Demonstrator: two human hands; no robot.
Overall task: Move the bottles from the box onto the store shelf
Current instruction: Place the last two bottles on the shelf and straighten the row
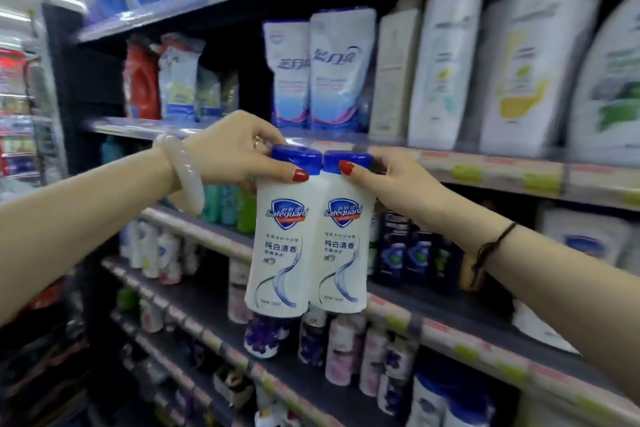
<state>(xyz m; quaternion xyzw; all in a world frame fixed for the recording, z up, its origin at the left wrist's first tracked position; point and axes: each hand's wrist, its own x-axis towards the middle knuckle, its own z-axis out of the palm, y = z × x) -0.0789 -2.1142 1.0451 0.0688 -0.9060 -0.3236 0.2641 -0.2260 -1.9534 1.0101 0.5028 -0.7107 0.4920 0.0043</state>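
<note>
Our two arms reach out in front of us, and each hand holds one bottle by its top. We see our left hand [235, 152] with its fingers closed around the blue cap of the left bottle [282, 246]. The thumb with the red nail presses on the front, just under the cap. A pale bangle [183, 173] sits on that wrist.

We see our right hand [388, 177] with its fingers wrapped around the blue cap of the right bottle [341, 250]. Its red thumb nail rests on the cap's front. A thin dark cord [491, 243] is tied around that wrist.

Both bottles are white with a blue shield and wavy lines on the label. They hang upright in the air, side by side, and they touch each other. They are in front of the store shelf [485, 170], not standing on it.

Behind the bottles we see two blue and white soap bags [322, 73] standing on the shelf. Near them on the right stand big white bottles [446, 62]. Lower down there are small pink and purple bottles [346, 347]. We cannot see the box.
</note>
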